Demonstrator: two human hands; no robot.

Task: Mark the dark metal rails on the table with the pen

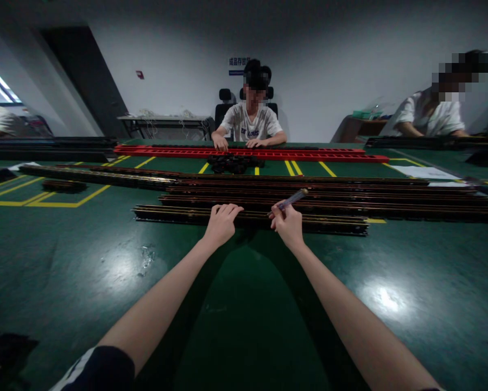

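Observation:
My left hand (222,221) is closed over the nearest long black rail (178,213), its fingers curled on the rail's top and far side. My right hand (287,224) pinches a slim tool with a clear handle, which looks like a small screwdriver (293,199). The handle end points up and to the right, and the lower end is down at the same rail, its tip hidden by my fingers. This rail has thin gold-coloured lines along its length and lies crosswise on the green table (252,304). Between my hands a stretch of rail shows.
Several similar dark rails (349,195) lie just beyond. Farther back, a co-worker (249,122) has both hands at a long red frame (329,154), with a heap of black parts (231,163) before it. Another person (429,117) is at the right. White paper (425,172) lies there.

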